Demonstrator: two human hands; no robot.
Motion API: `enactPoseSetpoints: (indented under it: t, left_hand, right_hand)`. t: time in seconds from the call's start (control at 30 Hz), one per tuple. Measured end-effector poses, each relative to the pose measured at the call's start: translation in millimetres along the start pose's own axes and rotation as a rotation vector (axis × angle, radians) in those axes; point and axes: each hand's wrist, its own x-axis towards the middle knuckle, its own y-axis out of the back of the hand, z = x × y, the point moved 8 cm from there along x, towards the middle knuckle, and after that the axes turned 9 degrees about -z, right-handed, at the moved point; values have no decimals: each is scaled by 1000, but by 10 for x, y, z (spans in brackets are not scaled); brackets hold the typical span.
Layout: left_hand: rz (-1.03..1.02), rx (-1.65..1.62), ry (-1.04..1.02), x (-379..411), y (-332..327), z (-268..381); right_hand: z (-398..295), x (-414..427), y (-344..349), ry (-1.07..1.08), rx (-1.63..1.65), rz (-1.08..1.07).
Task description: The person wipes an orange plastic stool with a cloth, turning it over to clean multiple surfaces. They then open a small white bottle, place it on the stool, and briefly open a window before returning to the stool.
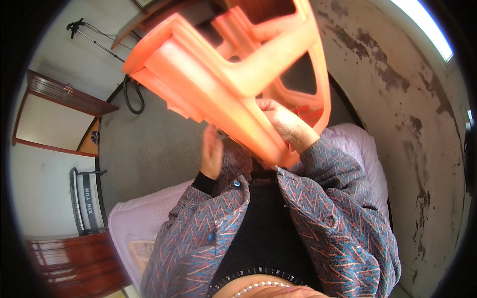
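An orange plastic stool is tipped on its side before me, its frame legs and openings at the upper middle. My right hand reaches into a gap between its legs, the fingers curled at an inner edge and partly hidden. Below the stool's left edge is my left hand, blurred, its fingers raised close together. A small dark, light-flecked thing shows between that hand and the stool. What it is, and whether the hand grips it, I cannot make out.
I sit on a bed with a lilac cover. Grey floor lies ahead. To the left are an electronic keyboard, a dark red door and a black hose near a metal pole. A wall with peeling paint runs along the right.
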Motion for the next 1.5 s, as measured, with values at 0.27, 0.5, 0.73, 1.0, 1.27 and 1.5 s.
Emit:
enactPoseSetpoints:
  t: [0.27, 0.5, 0.73, 1.0, 1.27, 1.5]
  left_hand:
    - [-256, 362, 190, -151, -387, -846]
    - [-41, -331, 126, 334, -250, -570]
    - [36, -568, 173, 700, -144, -419]
    - [199, -350, 169, 1128, 526, -382]
    - [230, -254, 151, 1307, 745, -493]
    - [342, -320, 162, 1406, 1324, -566]
  right_hand:
    - [-411, 184, 370, 328, -439, 353]
    - [-1417, -601, 567, 915, -250, 467]
    - [-2241, -1877, 559, 1130, -511, 892]
    - [-1707, -2561, 860, 930, -410, 1124]
    - [-1218, -3063, 1072, 832, -339, 1237]
    - [-951, -3123, 1057, 787, -274, 1234]
